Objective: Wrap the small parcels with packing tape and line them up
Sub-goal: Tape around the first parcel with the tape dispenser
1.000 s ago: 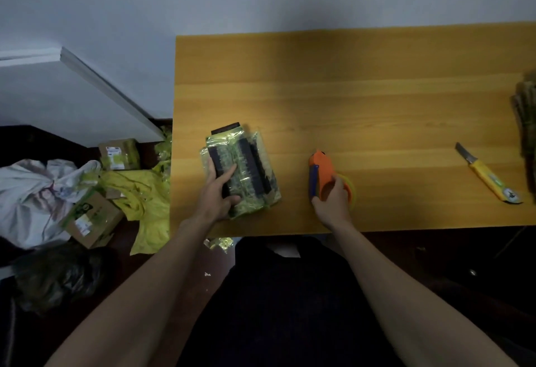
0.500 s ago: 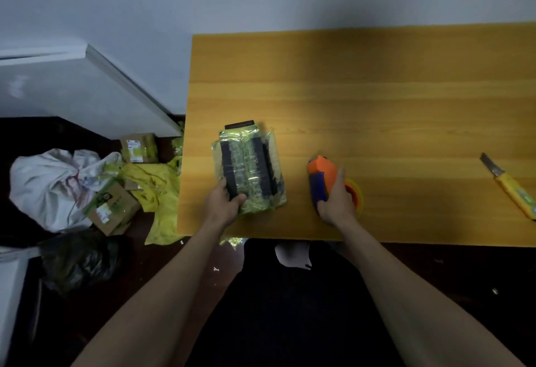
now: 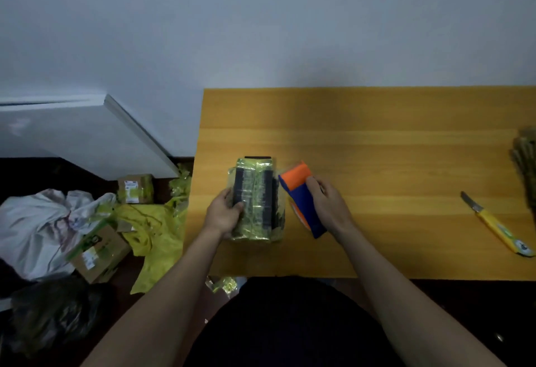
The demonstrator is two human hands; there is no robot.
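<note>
A small parcel (image 3: 256,198), dark bars wrapped in yellowish-clear tape, lies near the left end of the wooden table (image 3: 377,140). My left hand (image 3: 224,213) grips its left side, thumb on top. My right hand (image 3: 329,207) holds the orange and blue tape dispenser (image 3: 301,192), lifted and tilted right beside the parcel's right edge. The tape roll is mostly hidden under the dispenser and my hand.
A yellow utility knife (image 3: 497,226) lies on the table at the right. A bundle of taped parcels (image 3: 526,163) shows at the right edge. On the floor to the left are cardboard boxes (image 3: 98,253), yellow wrapping scraps (image 3: 156,227) and a white bag (image 3: 37,221).
My right hand has picked the tape dispenser up off the table and brought it left against the parcel. My left hand has shifted its grip along the parcel's left side.
</note>
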